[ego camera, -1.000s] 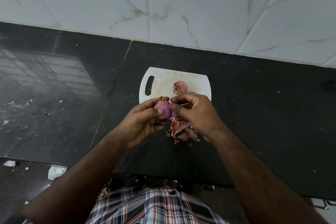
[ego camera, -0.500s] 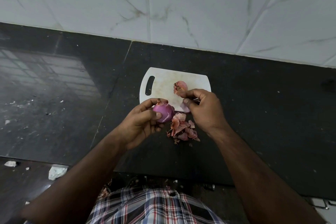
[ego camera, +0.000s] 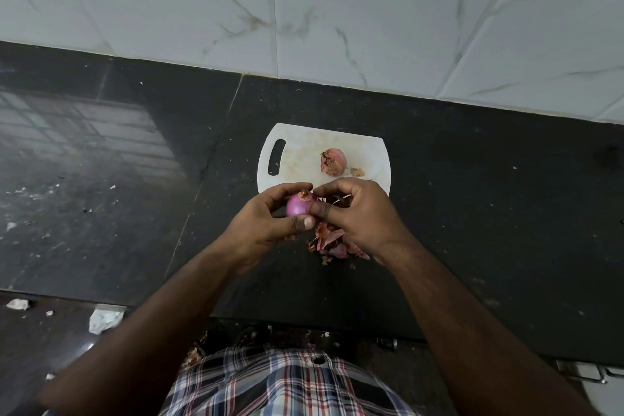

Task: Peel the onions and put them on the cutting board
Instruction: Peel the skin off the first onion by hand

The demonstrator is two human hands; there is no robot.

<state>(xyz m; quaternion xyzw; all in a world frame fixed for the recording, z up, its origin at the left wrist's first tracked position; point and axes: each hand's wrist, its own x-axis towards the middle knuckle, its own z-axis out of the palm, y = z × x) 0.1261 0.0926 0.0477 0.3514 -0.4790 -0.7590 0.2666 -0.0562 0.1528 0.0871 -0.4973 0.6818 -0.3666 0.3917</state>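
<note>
Dead center of the frame, the left hand (ego camera: 266,218) has its fingers and thumb curled round a shiny purple onion (ego camera: 297,205). The right hand (ego camera: 361,213) pinches at that onion's right side with thumb and forefinger. Just above them, 1 more onion (ego camera: 333,161) with papery skin sits on the white cutting board (ego camera: 304,152). Loose peels (ego camera: 332,243) are piled on the dark bench (ego camera: 472,196) just below the hands.
</note>
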